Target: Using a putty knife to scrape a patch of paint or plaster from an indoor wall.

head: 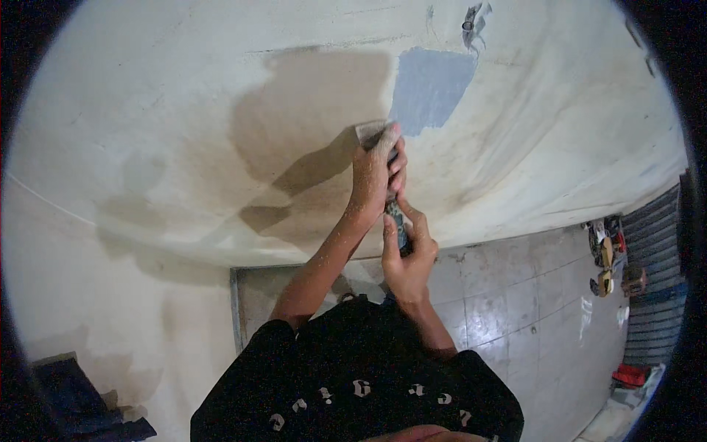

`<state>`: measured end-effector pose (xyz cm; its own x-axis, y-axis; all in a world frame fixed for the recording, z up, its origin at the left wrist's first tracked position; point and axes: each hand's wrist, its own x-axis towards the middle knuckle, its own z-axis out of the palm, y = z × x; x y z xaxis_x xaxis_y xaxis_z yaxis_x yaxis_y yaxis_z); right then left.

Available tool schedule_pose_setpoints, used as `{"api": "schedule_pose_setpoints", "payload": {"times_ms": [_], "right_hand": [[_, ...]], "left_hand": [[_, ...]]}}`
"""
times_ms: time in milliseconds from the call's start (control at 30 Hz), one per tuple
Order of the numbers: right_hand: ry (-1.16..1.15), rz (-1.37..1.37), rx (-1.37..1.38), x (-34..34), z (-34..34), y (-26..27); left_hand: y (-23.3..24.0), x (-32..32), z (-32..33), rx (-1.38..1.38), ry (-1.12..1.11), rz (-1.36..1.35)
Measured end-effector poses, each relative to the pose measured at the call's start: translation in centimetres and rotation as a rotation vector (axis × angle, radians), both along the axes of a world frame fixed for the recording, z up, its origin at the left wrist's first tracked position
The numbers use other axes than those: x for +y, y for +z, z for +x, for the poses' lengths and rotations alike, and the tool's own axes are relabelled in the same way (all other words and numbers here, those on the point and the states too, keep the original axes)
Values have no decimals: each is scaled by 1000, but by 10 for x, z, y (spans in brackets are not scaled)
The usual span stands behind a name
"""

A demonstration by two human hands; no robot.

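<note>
My left hand (pixel 373 174) is wrapped around the upper part of a hand tool, with its thumb pointing up the wall. This tool (pixel 371 132) has a pale, flat front end, which meets or nearly meets the off-white wall (pixel 309 27). Lower down, my right hand (pixel 410 254) grips the tool's dark, greenish handle between thumb and fingers. My hands hide most of the tool, so its exact kind is unclear. Just above and right of the tool's front lies a blue-grey patch (pixel 433 88) on the wall. Pale specks dot my left forearm.
A hole with a short pipe end (pixel 468 26) breaks the wall above the patch. Grey floor tiles (pixel 497 309) stretch below right, towards assorted items (pixel 606 259) and a corrugated shutter (pixel 654 315). A red object (pixel 631 375) lies lower right. Dark objects (pixel 72 392) stand lower left.
</note>
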<state>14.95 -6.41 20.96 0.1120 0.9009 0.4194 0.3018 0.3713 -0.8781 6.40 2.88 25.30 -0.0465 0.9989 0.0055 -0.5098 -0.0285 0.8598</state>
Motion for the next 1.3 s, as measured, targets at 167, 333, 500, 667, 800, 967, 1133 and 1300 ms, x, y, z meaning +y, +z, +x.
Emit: {"api": "schedule_pose_setpoints", "payload": {"times_ms": [167, 333, 500, 667, 800, 967, 1133, 1300], "right_hand": [[25, 24, 94, 1, 1, 14], [18, 58, 18, 3, 2, 3], [12, 61, 31, 1, 0, 11], [12, -33, 20, 2, 5, 25], [20, -17, 8, -2, 4, 25], [6, -48, -13, -4, 7, 32], [24, -25, -11, -4, 4, 23], [16, 69, 10, 2, 3, 44]], "left_hand": [[16, 2, 3, -63, 0, 118], [10, -4, 3, -74, 5, -27], [7, -1, 1, -63, 20, 27], [22, 3, 4, -74, -5, 94], [21, -1, 2, -89, 22, 4], [25, -1, 5, -136, -18, -16], [20, -1, 3, -89, 4, 56], [46, 3, 3, -122, -19, 145]]}}
